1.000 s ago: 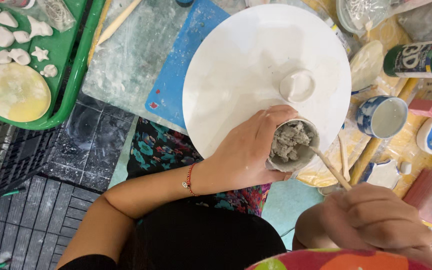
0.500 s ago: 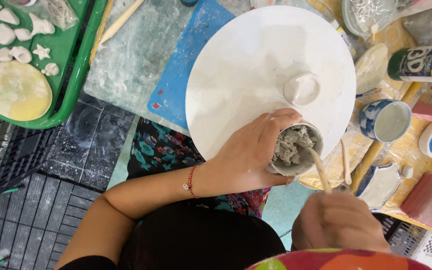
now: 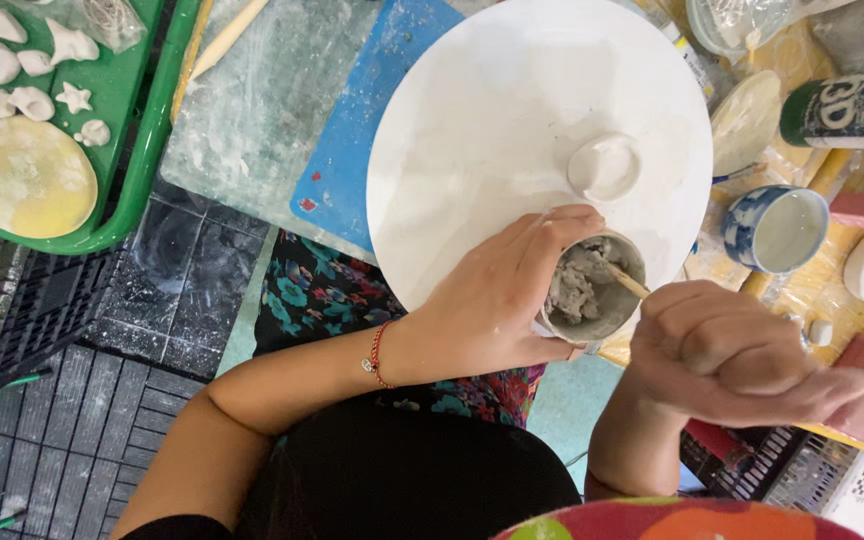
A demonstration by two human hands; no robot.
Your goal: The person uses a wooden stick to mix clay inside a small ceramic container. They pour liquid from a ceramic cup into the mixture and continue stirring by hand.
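Being braced at the round white board's edge, a small cup of grey clay slip is wrapped by left hand fingers; a wooden stick is being fisted by the right hand, tip buried in slip for stirring.

— What is shifting over this last second?

— The right hand is rising from the lower edge of the view and closing in on the small cup; now it is sitting just beside the rim.

— And the wooden stick?

— It is showing far less of itself (the fist is covering most of the shaft), with its tip digging into the grey paste.

— Anything else?

— The view is drifting slightly, so the white round board is sliding a little.
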